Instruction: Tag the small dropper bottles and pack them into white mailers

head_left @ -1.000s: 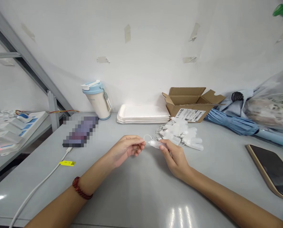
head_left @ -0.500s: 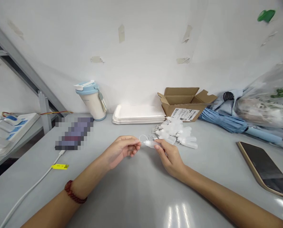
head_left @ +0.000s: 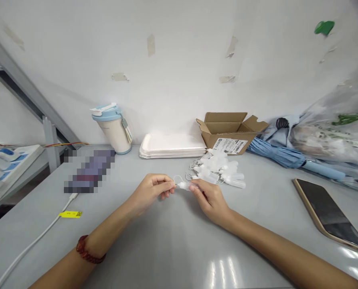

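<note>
My right hand point(head_left: 211, 200) pinches a small translucent plastic bottle point(head_left: 183, 185) between thumb and fingers, its narrow end pointing left. A thin pale loop curves up from that end toward my left hand point(head_left: 156, 190). The left thumb and index finger are pinched together at the tip of the bottle, on a thin part mostly hidden by the fingertips. Both hands are just above the grey table point(head_left: 154, 245). Right behind them lies a heap of similar translucent bottles point(head_left: 217, 166) with thin loops.
An open cardboard box point(head_left: 227, 134) stands behind the heap, beside a stack of white padded envelopes point(head_left: 172, 146). A tumbler point(head_left: 114, 130) and a pixelated dark object point(head_left: 91, 170) with a white cable are left. A folded blue umbrella point(head_left: 278, 154) and a phone point(head_left: 329, 212) lie right.
The view has shifted slightly, so most things appear a little further left. My hands keep their pinch on the bottle, and the left fingers have turned slightly downward.
</note>
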Motion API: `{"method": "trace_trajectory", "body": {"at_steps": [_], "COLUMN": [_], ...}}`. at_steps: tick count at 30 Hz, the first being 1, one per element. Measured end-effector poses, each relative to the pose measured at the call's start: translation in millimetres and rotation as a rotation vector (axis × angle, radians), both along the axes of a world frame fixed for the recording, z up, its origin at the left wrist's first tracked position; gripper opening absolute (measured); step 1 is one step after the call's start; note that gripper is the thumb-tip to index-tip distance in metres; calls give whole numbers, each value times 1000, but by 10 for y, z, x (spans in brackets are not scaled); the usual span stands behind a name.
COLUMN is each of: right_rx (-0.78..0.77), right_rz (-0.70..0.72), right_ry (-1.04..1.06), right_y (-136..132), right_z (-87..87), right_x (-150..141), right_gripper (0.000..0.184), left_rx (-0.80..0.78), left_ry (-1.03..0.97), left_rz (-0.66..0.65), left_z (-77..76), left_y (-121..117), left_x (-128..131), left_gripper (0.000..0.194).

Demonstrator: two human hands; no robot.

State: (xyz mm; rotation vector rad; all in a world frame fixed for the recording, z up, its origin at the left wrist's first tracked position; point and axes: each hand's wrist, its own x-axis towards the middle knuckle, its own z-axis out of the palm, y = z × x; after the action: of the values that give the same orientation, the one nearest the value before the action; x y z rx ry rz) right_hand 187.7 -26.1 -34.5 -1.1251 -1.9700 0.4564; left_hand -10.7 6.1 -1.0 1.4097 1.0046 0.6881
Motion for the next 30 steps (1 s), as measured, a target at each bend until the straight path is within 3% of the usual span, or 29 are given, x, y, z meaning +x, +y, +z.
{"method": "trace_trajectory", "body": {"at_steps": [11, 16, 19, 30], "right_rx": [28, 13, 38, 108], "right_rz": [-23, -37, -34, -53], "right_ry": [-68, -76, -68, -68], "right_y": [52, 41, 41, 52], "right_z": [-69, -65, -63, -104], "right_x": [0, -16, -25, -30], "right_gripper": [29, 29, 29, 25], "left_rx": [46, 25, 12, 64], "left_ry": [54, 18, -14, 107], "left_rz": [-49, -66, -89, -7], "left_z": [-14, -30, -52, -39], "left_y": [-18, 11, 20, 37], "left_x": [18, 2, -8, -23], "left_gripper": [23, 13, 20, 20]}}
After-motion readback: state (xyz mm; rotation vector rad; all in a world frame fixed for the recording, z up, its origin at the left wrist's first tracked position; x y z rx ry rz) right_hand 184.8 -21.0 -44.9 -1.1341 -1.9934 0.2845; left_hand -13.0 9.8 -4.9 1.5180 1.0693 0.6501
